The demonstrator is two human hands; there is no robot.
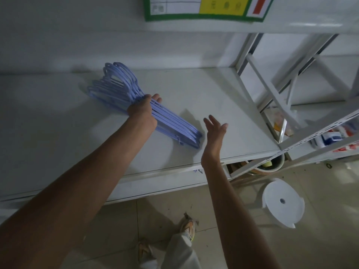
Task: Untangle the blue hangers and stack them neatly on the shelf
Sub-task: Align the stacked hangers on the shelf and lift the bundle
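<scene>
Both bare forearms extended forward from the camera over the white shelf point(223, 98). On the shelf lay the blue hangers point(171, 123), bunched into one stack, hooks toward the rear left, far ends toward the front right. Left hand point(142, 110) reached farthest, its grip closed around the middle of the stack, fingers wrapped over the top. Right hand point(214, 131) was held just beside the stack's near end, palm turned toward it, fingers spread, grip fully open and empty.

Left hand point(142, 109) reaching forward, fingers point(156, 98) curled closed, right hand point(214, 131) raised, palm open
</scene>
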